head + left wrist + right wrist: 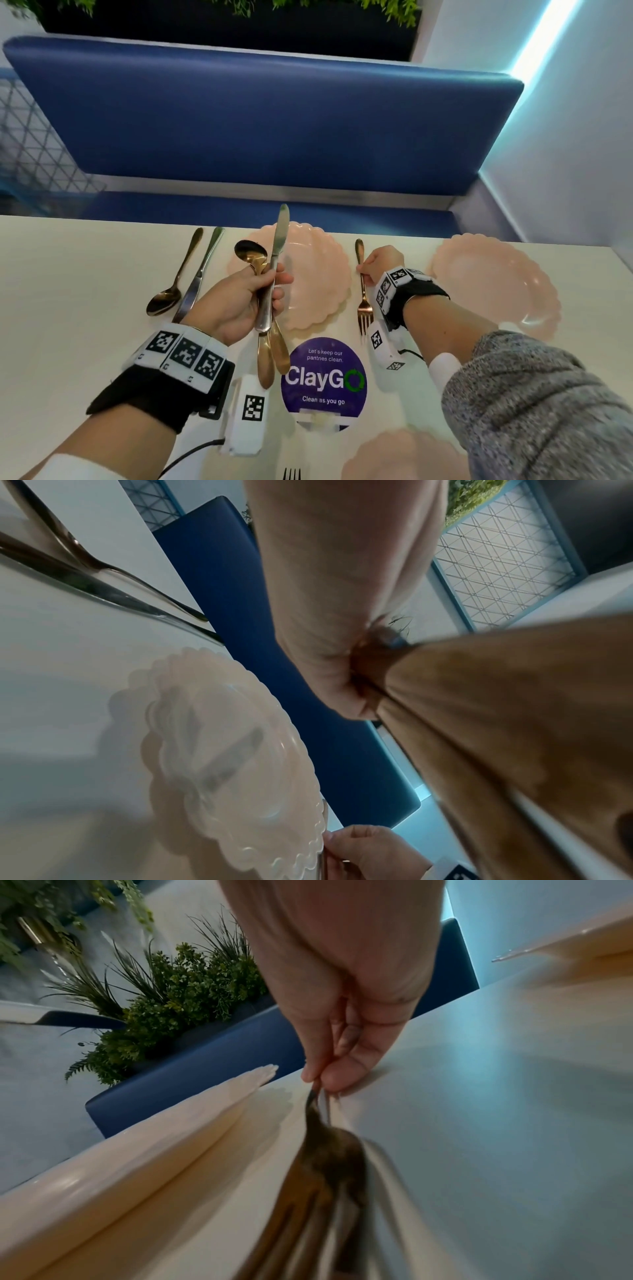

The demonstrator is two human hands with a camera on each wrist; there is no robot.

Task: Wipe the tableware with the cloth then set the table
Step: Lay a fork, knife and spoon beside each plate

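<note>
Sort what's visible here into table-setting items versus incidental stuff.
Task items:
- far pink plate, right pink plate, near pink plate
- gold fork pinched by right hand
- knife and gold spoons gripped in left hand
- laid spoon and knife
- near fork

Incidental:
- ClayGo sign
- blue bench
- plants

A white table (85, 267) carries three pink plates, one (318, 284) between both grips; a spoon (171, 284) and knife (198, 277) lie left of the left grip.
</note>
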